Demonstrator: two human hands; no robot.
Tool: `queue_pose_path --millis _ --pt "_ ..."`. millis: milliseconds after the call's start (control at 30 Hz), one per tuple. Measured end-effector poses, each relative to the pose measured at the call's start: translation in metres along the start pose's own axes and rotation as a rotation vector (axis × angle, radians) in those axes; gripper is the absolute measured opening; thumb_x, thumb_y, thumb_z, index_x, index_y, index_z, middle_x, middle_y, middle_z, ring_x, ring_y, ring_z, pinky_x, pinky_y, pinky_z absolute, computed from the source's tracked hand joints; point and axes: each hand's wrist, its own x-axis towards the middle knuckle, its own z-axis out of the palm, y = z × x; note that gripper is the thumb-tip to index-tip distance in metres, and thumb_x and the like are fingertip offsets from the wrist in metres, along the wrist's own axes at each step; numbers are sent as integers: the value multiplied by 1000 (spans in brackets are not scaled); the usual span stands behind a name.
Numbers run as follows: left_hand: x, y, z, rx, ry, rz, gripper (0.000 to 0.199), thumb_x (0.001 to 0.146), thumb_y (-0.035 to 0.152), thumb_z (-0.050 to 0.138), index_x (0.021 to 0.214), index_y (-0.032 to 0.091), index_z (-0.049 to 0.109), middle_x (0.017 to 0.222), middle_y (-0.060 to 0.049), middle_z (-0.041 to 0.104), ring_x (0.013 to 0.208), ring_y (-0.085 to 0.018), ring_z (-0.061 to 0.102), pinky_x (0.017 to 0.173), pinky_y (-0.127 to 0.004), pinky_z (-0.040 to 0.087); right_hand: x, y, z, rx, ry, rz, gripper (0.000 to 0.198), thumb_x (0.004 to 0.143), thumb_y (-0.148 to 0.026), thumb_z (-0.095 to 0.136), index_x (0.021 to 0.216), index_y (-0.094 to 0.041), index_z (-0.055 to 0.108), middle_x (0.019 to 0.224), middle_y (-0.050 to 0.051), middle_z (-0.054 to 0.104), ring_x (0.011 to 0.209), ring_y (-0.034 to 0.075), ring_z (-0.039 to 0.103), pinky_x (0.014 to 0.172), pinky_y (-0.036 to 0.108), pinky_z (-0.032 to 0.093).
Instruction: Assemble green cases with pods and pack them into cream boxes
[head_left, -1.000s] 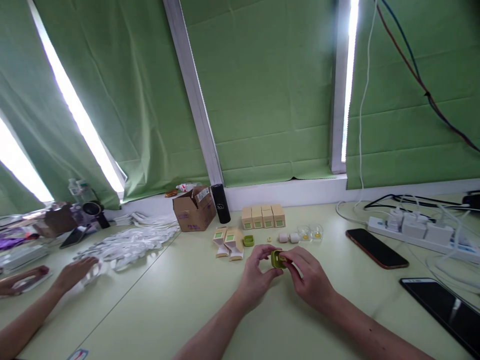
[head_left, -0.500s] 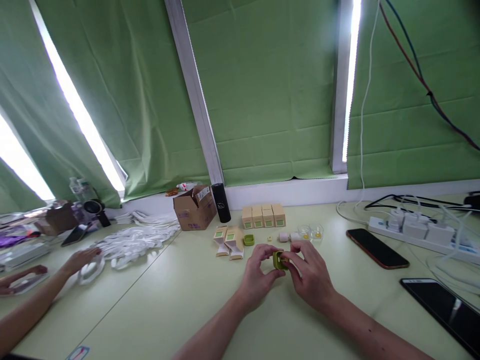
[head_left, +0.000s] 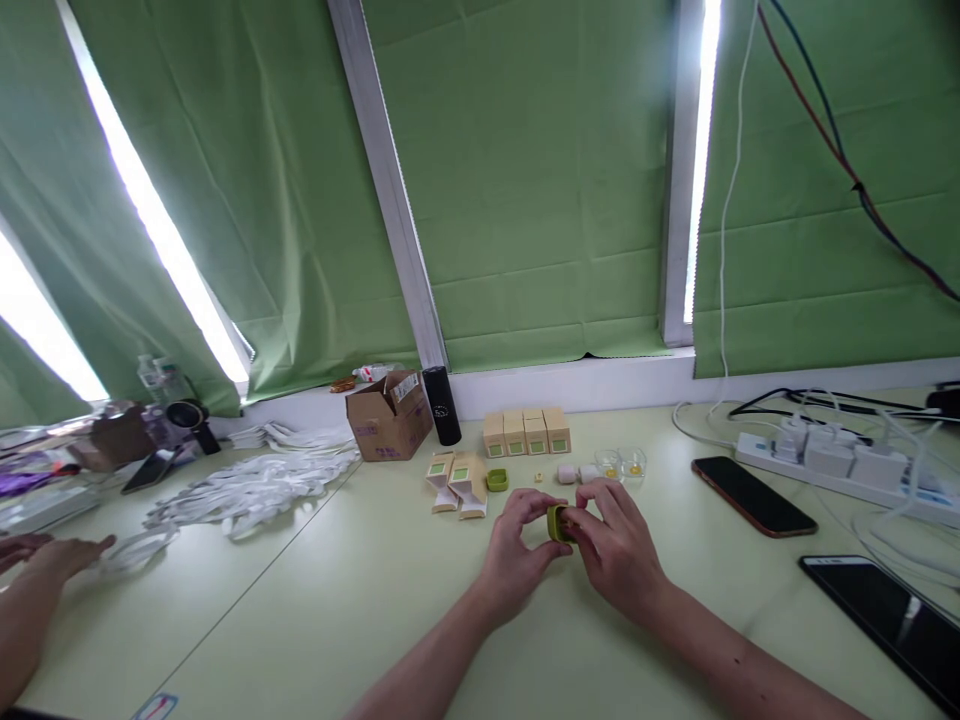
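A small olive-green square case (head_left: 557,523) is gripped between the thumb and fingers of my left hand (head_left: 514,560), its opening turned to the right. The bent fingers of my right hand (head_left: 611,545) are closed at that opening; what they pinch is hidden. Beyond my hands lie another green square piece (head_left: 497,481), a tiny yellowish piece (head_left: 538,477), two pale pink cylinders (head_left: 577,474) and two clear round cups (head_left: 621,463) with yellow in them.
Several kraft boxes (head_left: 526,432) form a row behind, with two opened ones (head_left: 457,483) nearer. A cardboard carton (head_left: 389,416) and black cylinder (head_left: 442,405) stand by the wall. Right: two phones (head_left: 754,496), a power strip (head_left: 832,462). Left: white straps (head_left: 255,487), a co-worker's hands (head_left: 56,560).
My right fingers have moved slightly further into the case's opening, while my left hand stays nearly still. At the left, the co-worker's hand has drawn back leftward with a white strap.
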Motion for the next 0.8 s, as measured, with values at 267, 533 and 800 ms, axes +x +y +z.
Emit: queue_pose_path --millis 267,533,800 --pt "0 1 0 -37 -11 2 48 66 10 89 110 24 75 110 -4 62 107 -23 66 102 -40 55 0 2 2 54 5 -7 20 93 -5 52 90 -19 66 97 9 55 98 25 51 79 39 49" --pt "0 1 -1 -46 -27 -15 47 66 12 90 109 24 75 110 -5 61 107 -23 66 101 -40 56 -3 5 3 73 -23 -12 20 92 -6 54 91 -21 68 97 9 56 99 26 51 76 37 51" --pt "1 -2 -1 -29 -23 -11 44 68 15 89 109 24 74 111 -5 62 107 -23 65 102 -41 54 -1 13 0 75 -58 -60 23 91 -6 55 101 -22 68 97 9 56 98 27 53 77 41 53"
